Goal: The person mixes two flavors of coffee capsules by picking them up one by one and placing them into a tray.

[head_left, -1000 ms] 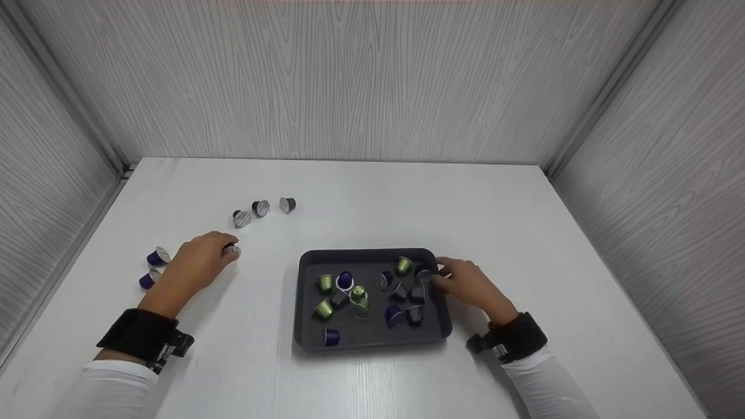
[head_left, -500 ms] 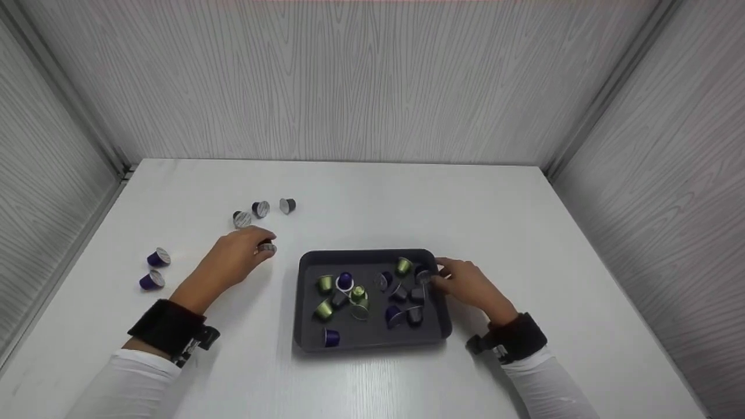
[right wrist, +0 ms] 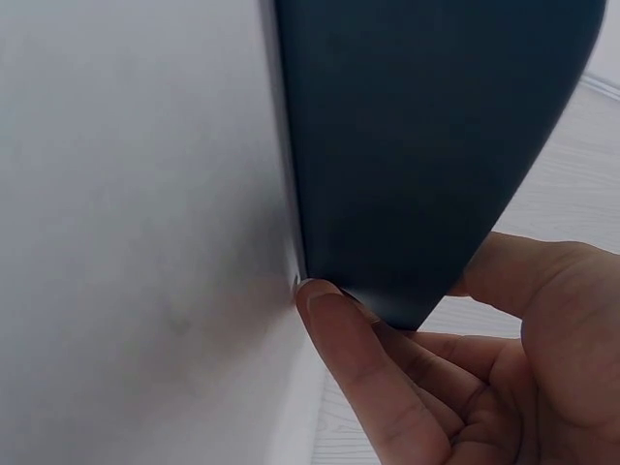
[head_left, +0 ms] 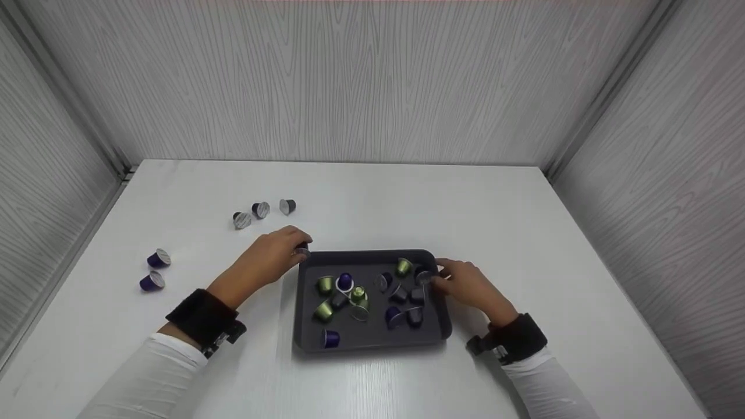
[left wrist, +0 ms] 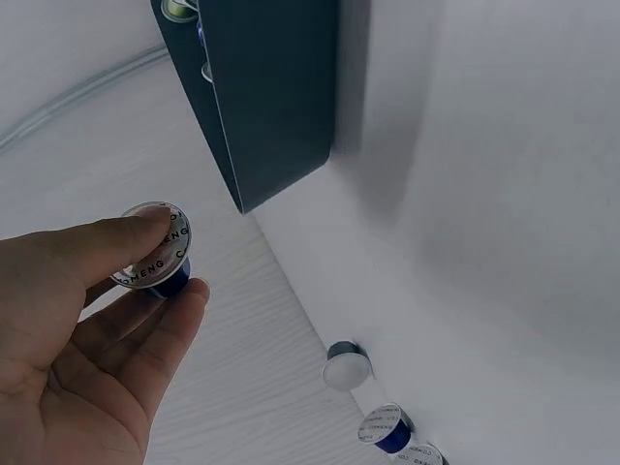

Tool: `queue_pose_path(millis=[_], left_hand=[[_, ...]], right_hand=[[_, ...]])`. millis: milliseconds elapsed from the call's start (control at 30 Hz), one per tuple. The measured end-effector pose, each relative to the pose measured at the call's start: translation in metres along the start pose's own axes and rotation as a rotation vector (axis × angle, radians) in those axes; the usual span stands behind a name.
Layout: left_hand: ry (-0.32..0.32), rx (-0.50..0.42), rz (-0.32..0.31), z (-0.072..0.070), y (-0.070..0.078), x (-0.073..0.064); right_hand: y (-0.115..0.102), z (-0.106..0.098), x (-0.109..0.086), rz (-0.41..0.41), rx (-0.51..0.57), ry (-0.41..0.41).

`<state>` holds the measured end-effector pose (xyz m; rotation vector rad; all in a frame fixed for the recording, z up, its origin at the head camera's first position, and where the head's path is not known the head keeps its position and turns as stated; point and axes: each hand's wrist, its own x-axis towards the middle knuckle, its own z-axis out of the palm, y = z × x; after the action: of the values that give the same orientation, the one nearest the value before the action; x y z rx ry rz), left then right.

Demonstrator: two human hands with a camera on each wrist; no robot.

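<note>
My left hand (head_left: 269,256) pinches a dark blue coffee capsule (left wrist: 174,276) between thumb and fingers, the thumb on its printed foil lid. It is at the far left corner of a dark grey tray (head_left: 372,343), the capsule by the rim. In the tray lie several green, purple and dark coffee capsules, among them a green capsule (head_left: 323,311) and a purple capsule (head_left: 330,338). My right hand (head_left: 468,285) grips the tray's right wall (right wrist: 417,145), with the thumb on one side and the fingers on the other.
Two purple capsules (head_left: 152,281) lie on the white table (head_left: 512,221) at the left. Farther back stand a grey capsule (head_left: 287,206) and two dark capsules with printed lids (head_left: 242,220). Pale wood-grain panels (head_left: 372,81) enclose the back and sides.
My left hand has carried the capsule rightward across the table to the tray's corner. My right hand and the tray stay where they were.
</note>
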<state>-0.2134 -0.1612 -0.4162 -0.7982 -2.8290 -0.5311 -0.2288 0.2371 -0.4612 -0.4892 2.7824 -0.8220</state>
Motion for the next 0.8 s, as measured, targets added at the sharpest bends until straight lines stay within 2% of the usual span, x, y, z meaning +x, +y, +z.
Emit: queue_pose_path(millis=[233, 533, 800], left_hand=[[-0.048, 0.018, 0.082, 0.008, 0.015, 0.014], [-0.181, 0.044, 0.108, 0.02, 0.035, 0.034], [-0.235, 0.059, 0.143, 0.03, 0.049, 0.049]], right_hand=[[0.0, -0.001, -0.001, -0.021, -0.001, 0.008], [0.002, 0.001, 0.0, -0.026, -0.006, 0.023], [0.001, 0.001, 0.001, -0.001, -0.023, 0.01]])
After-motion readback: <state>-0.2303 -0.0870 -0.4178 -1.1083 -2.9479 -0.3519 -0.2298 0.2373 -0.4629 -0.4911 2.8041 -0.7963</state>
